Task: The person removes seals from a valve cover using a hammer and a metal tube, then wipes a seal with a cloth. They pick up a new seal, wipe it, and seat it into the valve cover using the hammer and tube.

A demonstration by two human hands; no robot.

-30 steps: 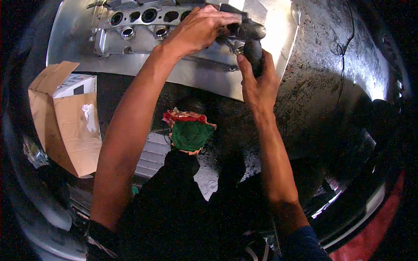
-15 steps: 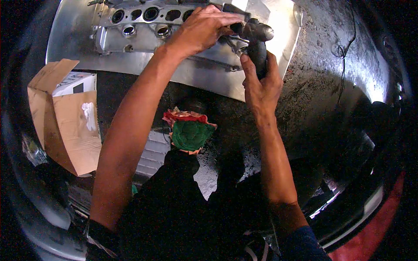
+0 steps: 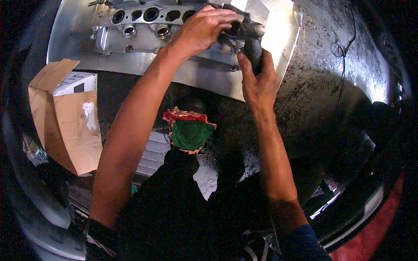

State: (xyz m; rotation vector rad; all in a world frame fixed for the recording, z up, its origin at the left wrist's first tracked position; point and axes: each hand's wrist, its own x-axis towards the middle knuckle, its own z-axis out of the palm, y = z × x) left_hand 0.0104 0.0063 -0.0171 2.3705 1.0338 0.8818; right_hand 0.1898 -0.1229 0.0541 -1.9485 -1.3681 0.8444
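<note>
My right hand point(image 3: 260, 82) is wrapped round the grip of a dark pistol-grip tool point(image 3: 253, 52), thumb along its near side. The tool's rounded rear end points right, and its front faces my left hand point(image 3: 202, 30). That hand reaches across the metal engine part point(image 3: 139, 41), fingers stretched out towards the tool's front. What lies under the fingers is hidden. The engine part is silver, with a row of dark round openings and two raised rings along it. It lies on a shiny metal sheet point(image 3: 183, 71).
An open cardboard box point(image 3: 76, 130) with a white printed box inside stands at the left. Below the metal sheet sits a green and red cloth bundle point(image 3: 191, 132). A thin cable point(image 3: 342, 56) runs over the stained dark surface at the right.
My right hand and the tool have shifted slightly left and down. My left hand stays almost in place over the engine part.
</note>
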